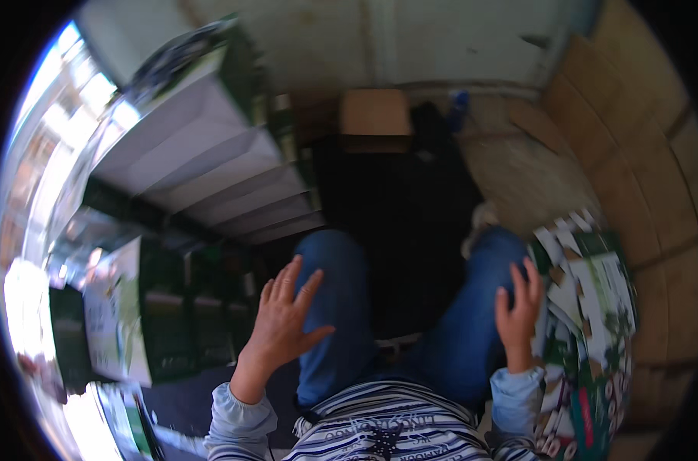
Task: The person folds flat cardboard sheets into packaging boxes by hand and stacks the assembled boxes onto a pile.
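Both of my hands hover over my knees with nothing in them. My left hand (284, 315) has its fingers spread near my left thigh, beside a stack of green and white boxes (164, 307). Over my right thigh, my right hand (520, 311) also has its fingers apart. Close to that hand lies a pile of flattened green and white printed cartons (587, 307). I am seated in blue jeans, and light blue cuffs cover my wrists.
Tall stacks of white-topped green boxes (211, 161) rise at the left. A brown cardboard box (375, 121) stands ahead on a black mat (372, 200). Near the wall is a blue object (459, 110), blurred. Brown cartons (633, 154) line the right side.
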{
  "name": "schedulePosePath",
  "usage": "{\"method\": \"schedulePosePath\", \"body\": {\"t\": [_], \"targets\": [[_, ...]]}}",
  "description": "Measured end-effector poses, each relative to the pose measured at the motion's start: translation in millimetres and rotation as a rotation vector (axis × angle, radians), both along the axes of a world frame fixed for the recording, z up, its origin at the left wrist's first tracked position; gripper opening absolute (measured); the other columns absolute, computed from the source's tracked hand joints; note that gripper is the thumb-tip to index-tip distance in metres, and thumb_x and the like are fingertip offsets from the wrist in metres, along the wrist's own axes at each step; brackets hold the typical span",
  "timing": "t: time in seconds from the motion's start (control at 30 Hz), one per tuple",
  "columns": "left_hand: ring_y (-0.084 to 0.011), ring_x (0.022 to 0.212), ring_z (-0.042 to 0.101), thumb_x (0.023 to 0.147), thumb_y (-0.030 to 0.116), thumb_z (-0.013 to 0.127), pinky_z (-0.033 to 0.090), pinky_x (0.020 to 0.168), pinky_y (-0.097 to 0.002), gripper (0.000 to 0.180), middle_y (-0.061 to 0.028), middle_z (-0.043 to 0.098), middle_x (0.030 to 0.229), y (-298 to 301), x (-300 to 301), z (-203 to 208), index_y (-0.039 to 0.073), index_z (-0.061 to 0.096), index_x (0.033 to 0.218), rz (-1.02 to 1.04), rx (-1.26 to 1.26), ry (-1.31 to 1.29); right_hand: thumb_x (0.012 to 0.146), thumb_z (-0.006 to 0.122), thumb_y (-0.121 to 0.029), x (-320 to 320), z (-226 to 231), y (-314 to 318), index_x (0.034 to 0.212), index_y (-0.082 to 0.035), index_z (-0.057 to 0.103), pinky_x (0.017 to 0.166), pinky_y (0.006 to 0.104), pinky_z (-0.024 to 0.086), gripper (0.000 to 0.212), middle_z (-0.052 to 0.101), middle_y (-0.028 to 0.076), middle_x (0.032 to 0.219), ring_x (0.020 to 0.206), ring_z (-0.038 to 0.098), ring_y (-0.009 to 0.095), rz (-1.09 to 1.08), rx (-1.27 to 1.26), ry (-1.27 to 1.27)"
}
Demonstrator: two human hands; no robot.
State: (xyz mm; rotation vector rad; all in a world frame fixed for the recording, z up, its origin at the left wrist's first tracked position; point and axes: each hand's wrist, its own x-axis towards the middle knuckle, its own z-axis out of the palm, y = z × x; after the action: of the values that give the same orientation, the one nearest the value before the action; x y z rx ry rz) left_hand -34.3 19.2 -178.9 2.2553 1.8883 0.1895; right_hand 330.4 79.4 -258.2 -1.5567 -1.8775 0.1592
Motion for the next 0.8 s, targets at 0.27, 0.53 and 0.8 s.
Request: {"method": "schedulePosePath", "body": {"t": [0.27,0.53,0.8], "targets": [[-0.0383,0.119,0.038,0.068,0.032,0.072,0.035,0.095,-0.0491,0.07,-0.02,0.04,0.132,97,39,-66,0.005,0.044,0.127,0.015,0.225,0.267,0.079,0.061,-0.016,11,-35,-12,0.13,-0.005,0.044,0.1,0.0449,0.031,0.054,0.035,0.024,0.135,0.12,0.037,0.041,-0.162,0.079,0.107],[-0.0299,0.108,0.047,0.074,0.031,0.066,0.033,0.093,-0.0428,0.044,-0.0131,0.054,0.112,129,53,-77,0.003,0.057,0.107,-0.172,0.082,0.431,0.092,0.049,-0.024,65,-104,-23,0.126,0.0,0.047,0.094,0.0306,0.038,0.041,0.051,0.015,0.123,0.113,0.05,0.023,-0.504,-0.13,0.963],[-0.0302,0.105,0.05,0.079,0.028,0.061,0.032,0.096,-0.0424,0.039,-0.0148,0.057,0.107,132,42,-79,0.001,0.056,0.106,-0.179,0.11,0.464,0.084,0.056,-0.016,282,-223,-65,0.109,0.0,0.058,0.08,0.033,0.046,0.029,0.062,0.016,0.099,0.092,0.059,0.027,-1.033,-0.002,0.452]]}}
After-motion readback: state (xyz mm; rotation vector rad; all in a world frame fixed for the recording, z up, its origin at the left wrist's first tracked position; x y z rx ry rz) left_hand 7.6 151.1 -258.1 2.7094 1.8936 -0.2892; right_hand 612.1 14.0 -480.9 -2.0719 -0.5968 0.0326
